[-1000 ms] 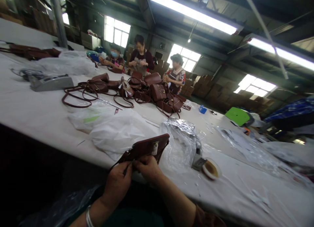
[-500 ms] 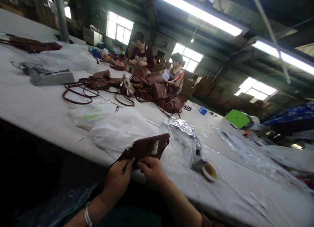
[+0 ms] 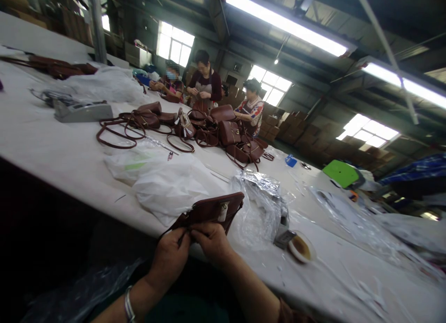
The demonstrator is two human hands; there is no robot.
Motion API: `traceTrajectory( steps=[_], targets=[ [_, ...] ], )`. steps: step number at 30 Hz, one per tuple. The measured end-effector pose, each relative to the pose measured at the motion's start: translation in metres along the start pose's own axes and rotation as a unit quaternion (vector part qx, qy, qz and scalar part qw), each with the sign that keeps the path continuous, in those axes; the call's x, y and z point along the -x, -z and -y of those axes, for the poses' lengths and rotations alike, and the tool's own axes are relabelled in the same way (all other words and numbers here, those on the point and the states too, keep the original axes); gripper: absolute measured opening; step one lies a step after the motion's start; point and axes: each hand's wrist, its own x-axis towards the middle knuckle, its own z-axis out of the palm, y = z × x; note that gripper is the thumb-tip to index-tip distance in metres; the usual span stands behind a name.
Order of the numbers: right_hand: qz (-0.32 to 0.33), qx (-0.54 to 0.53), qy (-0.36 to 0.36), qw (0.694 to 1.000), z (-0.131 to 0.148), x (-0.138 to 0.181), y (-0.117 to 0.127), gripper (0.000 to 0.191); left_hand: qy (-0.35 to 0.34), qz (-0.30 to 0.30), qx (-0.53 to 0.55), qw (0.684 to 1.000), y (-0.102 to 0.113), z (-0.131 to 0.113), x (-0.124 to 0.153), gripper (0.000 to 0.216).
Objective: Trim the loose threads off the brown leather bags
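A small brown leather bag [image 3: 211, 213] sits at the near edge of the long white table [image 3: 55, 151], tilted up toward me. My left hand [image 3: 170, 258] pinches its lower left edge, where a thin strap hangs. Beside it, my right hand [image 3: 212, 241] grips the bag's bottom edge. Both hands touch each other at the fingertips. A silver bracelet circles my left wrist.
White plastic bags [image 3: 163, 183] and a clear crinkled bag [image 3: 259, 207] lie behind the held bag. A small round dish [image 3: 301, 247] stands to the right. A heap of brown bags with straps [image 3: 195, 128] lies farther up. Three people work at the far end. A green object [image 3: 341, 173] lies at the right.
My hands and the bag keep nearly the same pose. The view has shifted slightly, so everything on the table sits a little further right.
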Motion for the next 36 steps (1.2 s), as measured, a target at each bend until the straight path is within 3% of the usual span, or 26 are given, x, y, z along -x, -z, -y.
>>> traceTrajectory(
  steps=[5,13,20,27,36],
  targets=[
    [0.024,0.045,0.048,0.998,0.003,0.001,0.0,0.029,0.026,0.002,-0.007,1.0,0.0,0.003,-0.002,0.028],
    [-0.055,-0.021,0.019,0.998,-0.017,0.002,0.0,0.03,0.08,0.023,0.048,0.995,0.001,0.0,-0.001,0.029],
    [-0.098,0.045,-0.018,0.994,-0.025,0.005,0.002,0.02,0.127,0.025,0.093,0.987,-0.002,0.001,-0.001,0.031],
    [-0.111,0.032,-0.068,0.991,-0.02,0.004,-0.005,0.007,0.108,0.013,0.089,0.99,-0.001,-0.001,0.0,0.025],
    [-0.138,0.076,-0.12,0.98,-0.011,-0.006,-0.009,0.009,0.034,0.01,0.054,0.998,0.001,0.0,0.001,0.023]
  ],
)
